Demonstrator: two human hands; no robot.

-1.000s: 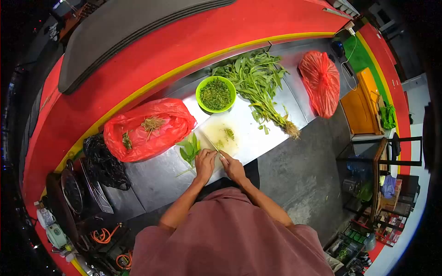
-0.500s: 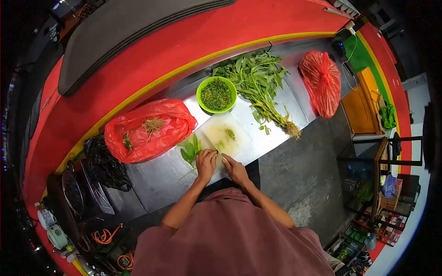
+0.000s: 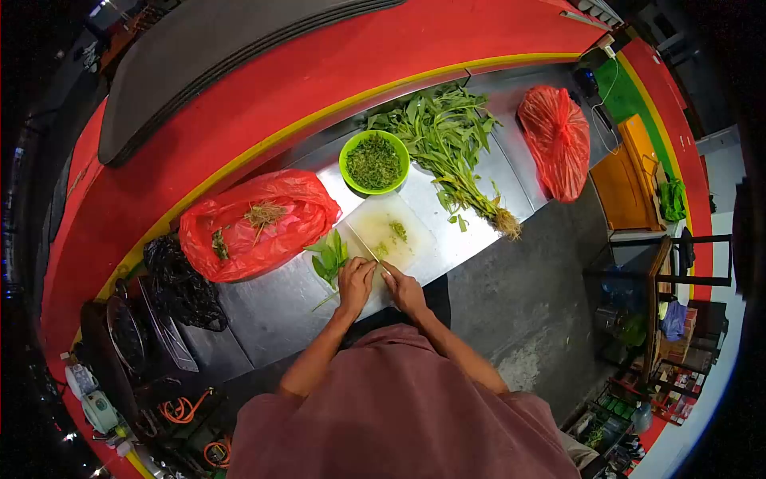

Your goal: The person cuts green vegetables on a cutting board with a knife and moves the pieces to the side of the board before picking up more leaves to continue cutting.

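Observation:
My right hand [image 3: 406, 292] is closed round the handle of a knife [image 3: 364, 243], whose thin blade points up and left over a white cutting board [image 3: 419, 238]. Close beside it, my left hand [image 3: 356, 284] presses down with bent fingers on a bunch of leafy greens [image 3: 327, 260]. The leaves stick out on the left side of that hand, and a stem trails below them. Small chopped green bits [image 3: 398, 231] lie on the board to the right of the blade. My fingers hide the cut ends of the greens.
Behind the board stands a lime green bowl [image 3: 344, 169] of chopped greens. A large bundle of rooted greens [image 3: 447, 140] lies right of it. An open red plastic bag [image 3: 279, 195] with root scraps is at left, a tied red bag [image 3: 556, 144] at far right, a black bag [image 3: 187, 283] at lower left.
The knife blade has shifted slightly and its flat shows less. Both hands stay almost in the same place on the board.

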